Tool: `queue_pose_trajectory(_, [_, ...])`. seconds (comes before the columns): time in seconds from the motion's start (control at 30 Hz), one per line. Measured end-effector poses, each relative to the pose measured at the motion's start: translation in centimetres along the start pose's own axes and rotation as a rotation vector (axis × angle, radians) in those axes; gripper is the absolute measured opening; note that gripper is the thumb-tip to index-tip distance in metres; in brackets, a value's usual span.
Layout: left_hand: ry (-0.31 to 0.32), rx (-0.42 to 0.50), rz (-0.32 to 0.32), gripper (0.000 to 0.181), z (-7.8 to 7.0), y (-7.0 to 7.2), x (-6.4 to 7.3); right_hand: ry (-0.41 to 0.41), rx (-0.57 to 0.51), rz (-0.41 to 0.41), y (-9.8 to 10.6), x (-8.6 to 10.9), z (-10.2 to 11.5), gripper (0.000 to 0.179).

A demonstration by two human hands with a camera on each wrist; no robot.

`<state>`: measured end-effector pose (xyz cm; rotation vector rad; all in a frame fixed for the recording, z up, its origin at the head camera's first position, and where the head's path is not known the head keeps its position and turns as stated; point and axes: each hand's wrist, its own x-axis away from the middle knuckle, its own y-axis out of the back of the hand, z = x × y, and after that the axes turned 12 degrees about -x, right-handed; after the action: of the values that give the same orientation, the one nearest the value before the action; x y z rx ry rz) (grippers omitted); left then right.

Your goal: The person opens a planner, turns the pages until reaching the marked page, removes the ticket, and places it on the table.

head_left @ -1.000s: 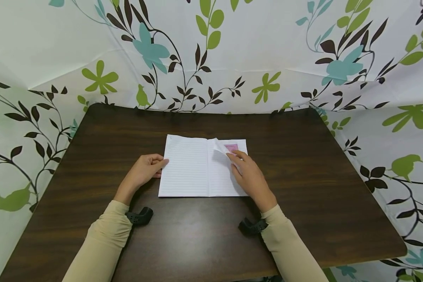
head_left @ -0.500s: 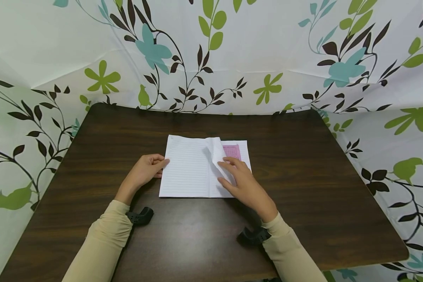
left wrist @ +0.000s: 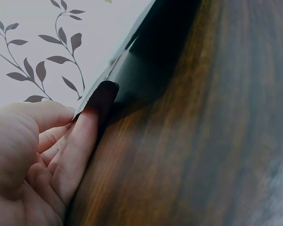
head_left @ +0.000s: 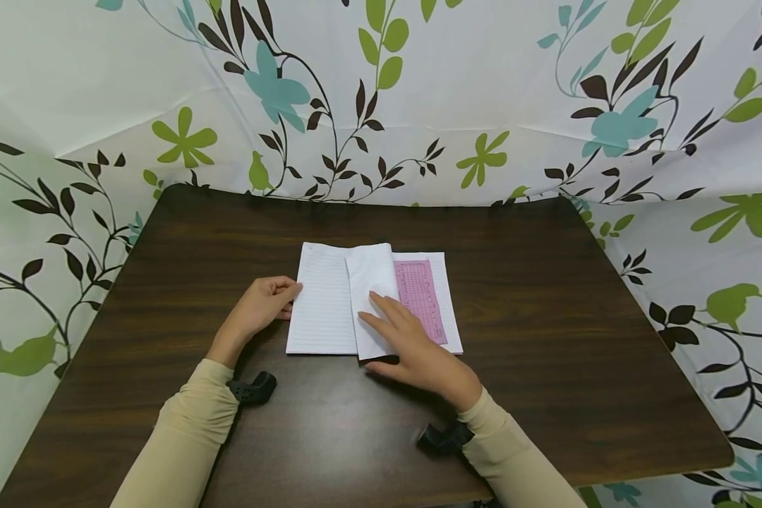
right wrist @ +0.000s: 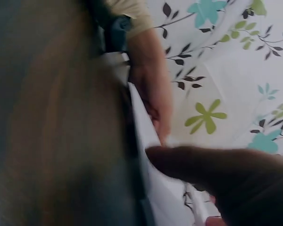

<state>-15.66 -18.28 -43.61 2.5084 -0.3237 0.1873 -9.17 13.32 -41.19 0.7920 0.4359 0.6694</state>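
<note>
An open notebook (head_left: 320, 303) with ruled pages lies on the table. At its left edge my left hand (head_left: 263, 309) pinches the pages and cover between thumb and fingers; the left wrist view shows those fingers (left wrist: 78, 155) under the dark cover (left wrist: 141, 75). My right hand (head_left: 413, 346) has its fingers spread and fairly straight, fingertips on a white leaf (head_left: 370, 268) that is partly turned over the left page. To the right of that leaf, a pink printed grid (head_left: 422, 300) shows on the page beneath. In the right wrist view my thumb (right wrist: 179, 160) is dark against the paper.
The dark wood-grain table (head_left: 546, 339) extends on all sides of the notebook. A white cloth (head_left: 457, 85) with leaf, flower and bird prints hangs behind it and at the sides. Black bands (head_left: 254, 389) sit on both wrists.
My right hand has swept left and toward me, carrying the leaf across the fold. Much more of the pink grid is uncovered. My left hand has stayed at the left edge.
</note>
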Motion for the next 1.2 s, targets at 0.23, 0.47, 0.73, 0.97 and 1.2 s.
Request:
queue_pose_trajectory(0.23, [-0.014, 0.008, 0.007, 0.041, 0.2, -0.1, -0.2, 0.13, 0.057, -0.04, -0.9, -0.4, 0.0, 0.076])
queue_pose_trajectory(0.47, [-0.009, -0.02, -0.007, 0.039, 0.4, -0.1, -0.3, 0.167, 0.094, -0.026, -2.0, -0.9, 0.0, 0.069])
queue_pose_trajectory(0.73, [0.007, -0.022, -0.016, 0.039, 0.7, -0.2, -0.4, 0.194, 0.097, -0.029, -3.3, -1.9, 0.0, 0.054])
queue_pose_trajectory(0.97, [-0.006, 0.007, -0.012, 0.047, 0.5, -0.3, -0.2, 0.179, 0.079, 0.007, -4.0, -2.7, 0.0, 0.053])
queue_pose_trajectory(1.2, [0.005, 0.005, -0.002, 0.048, 0.3, -0.1, -0.2, 0.179, 0.016, 0.025, -4.4, -4.0, 0.4, 0.053])
